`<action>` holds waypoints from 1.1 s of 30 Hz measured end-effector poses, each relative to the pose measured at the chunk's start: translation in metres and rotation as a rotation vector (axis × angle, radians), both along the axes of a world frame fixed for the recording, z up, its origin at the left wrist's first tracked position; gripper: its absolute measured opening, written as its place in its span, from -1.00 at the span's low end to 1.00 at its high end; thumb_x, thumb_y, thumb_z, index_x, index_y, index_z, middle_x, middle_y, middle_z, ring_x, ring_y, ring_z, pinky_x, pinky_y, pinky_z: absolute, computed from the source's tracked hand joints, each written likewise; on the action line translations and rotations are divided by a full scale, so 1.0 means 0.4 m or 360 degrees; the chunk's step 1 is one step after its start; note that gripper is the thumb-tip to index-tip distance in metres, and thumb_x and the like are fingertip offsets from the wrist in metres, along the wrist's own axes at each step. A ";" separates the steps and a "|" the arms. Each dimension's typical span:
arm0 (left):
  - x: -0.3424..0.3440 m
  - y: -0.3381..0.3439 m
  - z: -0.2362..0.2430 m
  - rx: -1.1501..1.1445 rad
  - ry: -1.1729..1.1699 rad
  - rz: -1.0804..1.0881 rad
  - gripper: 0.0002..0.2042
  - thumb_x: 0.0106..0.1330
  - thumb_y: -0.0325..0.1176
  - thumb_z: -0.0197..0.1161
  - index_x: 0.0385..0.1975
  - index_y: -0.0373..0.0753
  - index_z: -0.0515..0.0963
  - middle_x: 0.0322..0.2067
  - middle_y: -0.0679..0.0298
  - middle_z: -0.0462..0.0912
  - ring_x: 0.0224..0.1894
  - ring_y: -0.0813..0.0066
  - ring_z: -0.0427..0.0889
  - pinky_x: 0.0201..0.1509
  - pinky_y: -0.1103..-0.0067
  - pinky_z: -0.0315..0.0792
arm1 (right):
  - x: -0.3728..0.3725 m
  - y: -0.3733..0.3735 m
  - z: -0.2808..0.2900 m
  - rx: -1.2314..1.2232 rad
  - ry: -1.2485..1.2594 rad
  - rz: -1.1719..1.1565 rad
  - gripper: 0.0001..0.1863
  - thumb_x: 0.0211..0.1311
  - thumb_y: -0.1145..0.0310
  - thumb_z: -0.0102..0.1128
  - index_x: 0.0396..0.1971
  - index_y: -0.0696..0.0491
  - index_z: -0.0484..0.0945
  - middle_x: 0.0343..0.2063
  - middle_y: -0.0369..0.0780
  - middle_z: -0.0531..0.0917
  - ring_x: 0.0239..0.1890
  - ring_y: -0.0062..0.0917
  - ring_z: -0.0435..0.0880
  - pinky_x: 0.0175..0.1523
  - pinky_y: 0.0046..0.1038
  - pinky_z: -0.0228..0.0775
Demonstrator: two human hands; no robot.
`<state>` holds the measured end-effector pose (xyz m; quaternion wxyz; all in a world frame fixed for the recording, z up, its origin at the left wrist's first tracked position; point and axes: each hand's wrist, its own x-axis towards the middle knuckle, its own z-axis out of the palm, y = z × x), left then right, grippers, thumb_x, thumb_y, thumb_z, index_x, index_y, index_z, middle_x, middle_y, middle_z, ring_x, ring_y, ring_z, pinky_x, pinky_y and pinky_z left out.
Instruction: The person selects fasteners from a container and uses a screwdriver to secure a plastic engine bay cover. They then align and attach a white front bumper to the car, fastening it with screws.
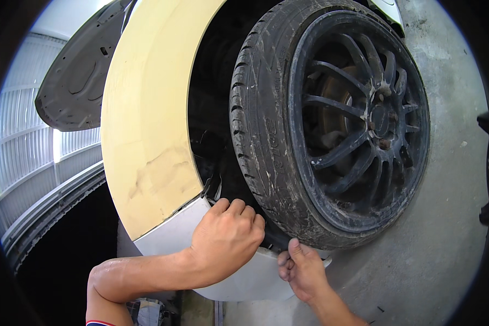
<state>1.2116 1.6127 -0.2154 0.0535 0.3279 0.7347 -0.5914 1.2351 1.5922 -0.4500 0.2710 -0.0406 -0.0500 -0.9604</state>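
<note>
My left hand [229, 233] is closed in a fist at the wheel-arch edge of the white bumper [168, 231]; what its fingers hold is hidden behind the knuckles. To its right, my right hand [305, 270] is closed with the thumb up and the fingers curled, pinching at the edge of the dark wheel-arch liner [276, 239]. Both hands are just below the black tyre [266, 136], which is scuffed and dusty. A dark multi-spoke wheel [383, 119] sits inside it. Above the bumper runs a cream-yellow fender [146, 114] with grey smudges, and a seam divides the two.
A dark raised hood panel [81, 70] stands at the upper left, before a ribbed translucent wall [24, 103]. Grey concrete floor [445, 179] stretches along the right. A dark object [486, 168] is at the right rim. Small clutter [149, 311] lies at the bottom left.
</note>
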 end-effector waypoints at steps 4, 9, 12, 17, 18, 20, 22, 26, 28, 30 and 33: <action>0.005 -0.004 0.009 0.0044 -0.0069 -0.0016 -0.90 0.15 -0.37 0.21 -0.39 -0.23 0.59 -0.43 0.27 0.60 -0.26 0.36 0.58 -0.14 0.47 0.41 | 0.022 -0.032 0.034 -0.0233 -0.0255 -0.0139 -0.69 0.53 0.25 0.18 0.09 0.14 0.55 -0.22 -0.23 0.67 -0.23 -0.54 0.64 -0.16 -0.51 0.43; 0.011 -0.006 -0.012 -0.0065 -0.0027 -0.0267 -0.85 0.14 -0.35 0.21 -0.37 -0.27 0.61 -0.43 0.28 0.58 -0.24 0.37 0.55 -0.13 0.48 0.41 | 0.033 -0.010 0.055 -0.0257 -0.0324 -0.0088 -0.59 0.51 0.28 0.21 0.23 0.12 0.49 -0.15 -0.22 0.68 -0.15 -0.49 0.66 -0.06 -0.44 0.47; 0.009 0.000 -0.021 -0.0120 -0.0021 -0.0013 -0.86 0.14 -0.35 0.22 -0.41 -0.28 0.62 -0.46 0.28 0.57 -0.25 0.38 0.53 -0.15 0.50 0.40 | 0.029 0.021 0.035 -0.0232 -0.0234 -0.0007 -0.61 0.54 0.18 0.16 0.15 0.14 0.50 -0.16 -0.18 0.68 -0.22 -0.47 0.68 -0.12 -0.44 0.50; -0.003 0.007 -0.005 0.0008 -0.0106 -0.0031 -0.89 0.10 -0.37 0.23 -0.54 -0.26 0.60 -0.53 0.27 0.56 -0.28 0.39 0.51 -0.23 0.53 0.37 | 0.010 0.034 0.005 -0.0101 -0.0070 0.0090 -0.54 0.56 -0.01 0.06 -0.03 0.17 0.50 -0.27 -0.14 0.67 -0.39 -0.49 0.67 -0.29 -0.49 0.49; -0.004 0.008 -0.003 0.0020 -0.0100 -0.0041 -0.91 0.10 -0.37 0.23 -0.51 -0.25 0.58 -0.50 0.28 0.55 -0.28 0.39 0.51 -0.21 0.52 0.38 | 0.007 0.029 0.006 -0.0071 -0.0035 0.0146 -0.54 0.56 -0.01 0.07 -0.03 0.16 0.50 -0.28 -0.16 0.66 -0.40 -0.50 0.66 -0.30 -0.50 0.48; -0.003 0.006 -0.004 0.0027 -0.0094 0.0033 -0.91 0.11 -0.37 0.22 -0.45 -0.22 0.53 -0.46 0.29 0.53 -0.26 0.38 0.50 -0.17 0.50 0.40 | 0.002 0.016 0.012 -0.0094 0.0014 0.0214 -0.54 0.55 0.00 0.09 -0.02 0.16 0.50 -0.31 -0.19 0.66 -0.43 -0.52 0.65 -0.33 -0.52 0.46; -0.002 0.003 -0.005 0.0095 -0.0075 -0.0065 -0.91 0.11 -0.38 0.22 -0.42 -0.22 0.54 -0.46 0.28 0.51 -0.27 0.37 0.49 -0.16 0.50 0.41 | 0.002 0.003 0.022 -0.0149 -0.0105 0.0178 -0.57 0.54 0.08 0.14 0.06 0.17 0.49 -0.28 -0.21 0.67 -0.37 -0.53 0.66 -0.28 -0.52 0.45; -0.002 0.000 0.003 0.0052 -0.0093 0.0023 -0.89 0.14 -0.38 0.21 -0.38 -0.25 0.56 -0.40 0.23 0.56 -0.20 0.34 0.54 -0.10 0.48 0.44 | 0.021 -0.014 0.046 -0.0303 -0.0263 -0.0042 -0.55 0.48 0.27 0.24 0.23 0.18 0.45 -0.19 -0.23 0.69 -0.16 -0.53 0.67 -0.12 -0.50 0.45; -0.008 0.002 0.009 -0.0018 -0.0134 -0.0108 -0.87 0.15 -0.38 0.20 -0.37 -0.27 0.58 -0.38 0.20 0.61 -0.17 0.32 0.59 -0.06 0.47 0.46 | 0.030 -0.014 0.052 -0.0345 -0.0259 -0.0087 -0.51 0.46 0.33 0.26 0.28 0.19 0.41 -0.15 -0.22 0.69 -0.06 -0.51 0.65 -0.03 -0.47 0.45; -0.011 0.005 0.010 -0.0077 -0.0136 -0.0010 -0.87 0.16 -0.38 0.20 -0.38 -0.29 0.59 -0.37 0.18 0.65 -0.16 0.31 0.63 -0.02 0.46 0.47 | 0.033 -0.007 0.047 -0.0339 -0.0232 -0.0081 -0.51 0.46 0.35 0.26 0.28 0.20 0.41 -0.12 -0.19 0.70 -0.02 -0.50 0.66 0.00 -0.45 0.47; -0.013 0.012 0.005 -0.0074 -0.0114 0.0252 -0.87 0.17 -0.39 0.19 -0.40 -0.31 0.61 -0.38 0.17 0.68 -0.20 0.30 0.66 -0.01 0.44 0.48 | 0.020 0.016 0.017 -0.0264 -0.0127 0.0020 -0.59 0.48 0.31 0.24 0.19 0.20 0.46 -0.13 -0.15 0.70 -0.10 -0.47 0.69 -0.05 -0.45 0.52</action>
